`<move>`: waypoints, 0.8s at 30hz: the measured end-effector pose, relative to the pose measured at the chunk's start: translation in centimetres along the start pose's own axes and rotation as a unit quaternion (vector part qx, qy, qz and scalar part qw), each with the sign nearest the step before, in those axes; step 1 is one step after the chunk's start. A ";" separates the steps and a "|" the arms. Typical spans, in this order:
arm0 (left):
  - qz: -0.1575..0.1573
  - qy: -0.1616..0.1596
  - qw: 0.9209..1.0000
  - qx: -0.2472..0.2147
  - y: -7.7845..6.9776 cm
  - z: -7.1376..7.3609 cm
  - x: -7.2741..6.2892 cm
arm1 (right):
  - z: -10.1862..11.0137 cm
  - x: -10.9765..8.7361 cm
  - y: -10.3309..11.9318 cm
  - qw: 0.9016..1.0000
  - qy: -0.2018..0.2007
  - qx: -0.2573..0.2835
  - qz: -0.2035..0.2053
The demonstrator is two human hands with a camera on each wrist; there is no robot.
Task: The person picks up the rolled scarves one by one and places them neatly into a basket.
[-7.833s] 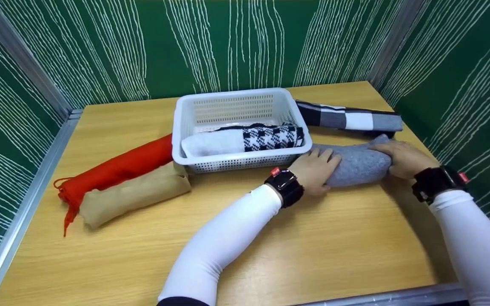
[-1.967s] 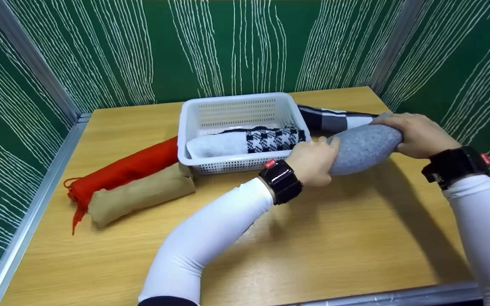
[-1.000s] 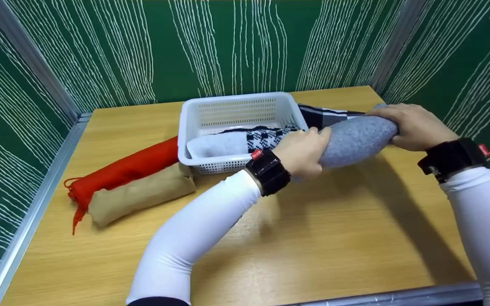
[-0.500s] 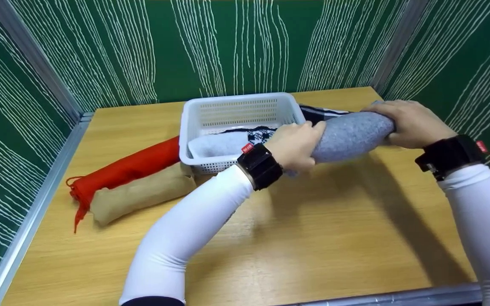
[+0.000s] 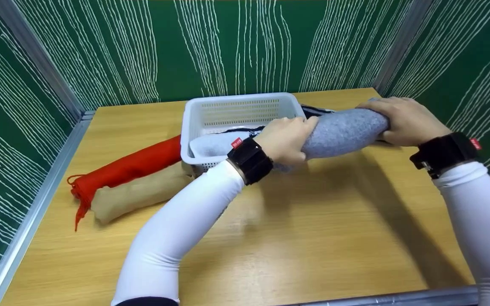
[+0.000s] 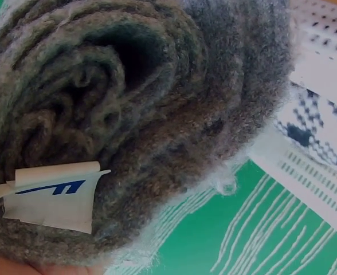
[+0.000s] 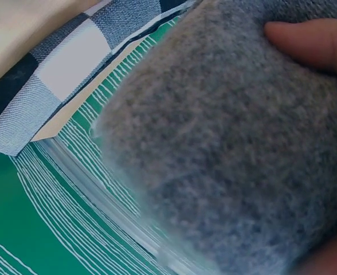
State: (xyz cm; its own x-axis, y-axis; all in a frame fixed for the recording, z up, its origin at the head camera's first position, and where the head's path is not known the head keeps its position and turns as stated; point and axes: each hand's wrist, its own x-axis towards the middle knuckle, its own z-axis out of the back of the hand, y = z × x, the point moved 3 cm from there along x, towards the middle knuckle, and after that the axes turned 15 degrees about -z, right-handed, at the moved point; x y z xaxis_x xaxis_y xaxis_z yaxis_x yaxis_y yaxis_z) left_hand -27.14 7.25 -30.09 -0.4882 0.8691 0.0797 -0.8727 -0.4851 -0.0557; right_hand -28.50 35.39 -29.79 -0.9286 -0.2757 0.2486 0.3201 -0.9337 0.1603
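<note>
A thick rolled grey scarf (image 5: 343,132) is held up off the table between both hands, just right of the white basket (image 5: 187,127). My left hand (image 5: 285,140) grips its left end, close over the basket's front right corner. My right hand (image 5: 404,121) grips the other end, thumb and fingers bent round it. In the left wrist view the coiled layers of the grey scarf (image 6: 157,132) show end-on, with a white label (image 6: 54,197). Inside the basket lies a rolled scarf, white (image 5: 215,144) and black-and-white patterned; my left hand hides part of it.
Left of the basket, a red rolled scarf (image 5: 130,163) with fringe and a beige roll (image 5: 143,193) lie on the wooden table (image 5: 245,255). A checked rolled scarf (image 7: 71,63) lies behind the grey one. Green walls (image 5: 262,46) enclose the back and sides.
The grey scarf was on the table at first; both hands have lifted it and moved it left toward the basket. It now covers more of the checked scarf in the head view.
</note>
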 end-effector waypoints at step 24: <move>0.018 0.006 1.000 -0.024 2.4 1.3 -2.1 | 0.0 1.0 2.4 0.999 0.014 -0.016 -0.024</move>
State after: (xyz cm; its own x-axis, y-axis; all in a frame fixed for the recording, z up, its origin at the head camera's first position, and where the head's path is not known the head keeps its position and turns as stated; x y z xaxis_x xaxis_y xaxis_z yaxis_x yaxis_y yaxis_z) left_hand -28.20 4.12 -29.14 -0.5191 0.8523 0.0640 -0.8528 -0.5115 -0.1056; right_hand -28.65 32.90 -29.14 -0.9476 -0.2364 0.2149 0.2694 -0.9528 0.1398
